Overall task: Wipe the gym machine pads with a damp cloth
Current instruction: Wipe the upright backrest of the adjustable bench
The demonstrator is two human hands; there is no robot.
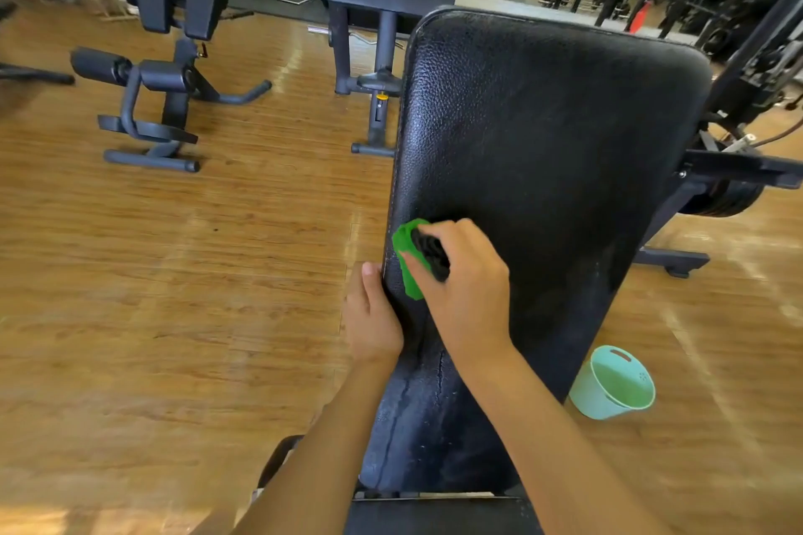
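- Far left, a black steel back-extension machine with roller pads (160,100) stands on the brown wooden plank floor (174,295).
- Farther off, towards the middle, a second black padded bench on dark grey posts (382,0) stands on the same floor.
- The left hand (373,317) holds the near left edge of the long black grained-vinyl bench pad (556,135). Its thumb lies along the edge. Its fingers go round the side and are hidden, so I cannot tell how they lie.
- Just right of that hand, the bunched green and black cloth (410,261) is pressed onto the bench pad, close to its left edge and in its near half.
- The right hand (465,287) grips the cloth from above, fingers curled close together round the bundle. The green part shows past them on the left.
- The bench pad slopes up and away, shining in patches, with cracked cover at its near end.
- Near right, a mint-green plastic bucket (617,382) stands on the floor just beside the bench pad's right edge.
- Far right, black weight plates (721,195) sit on a black machine frame.
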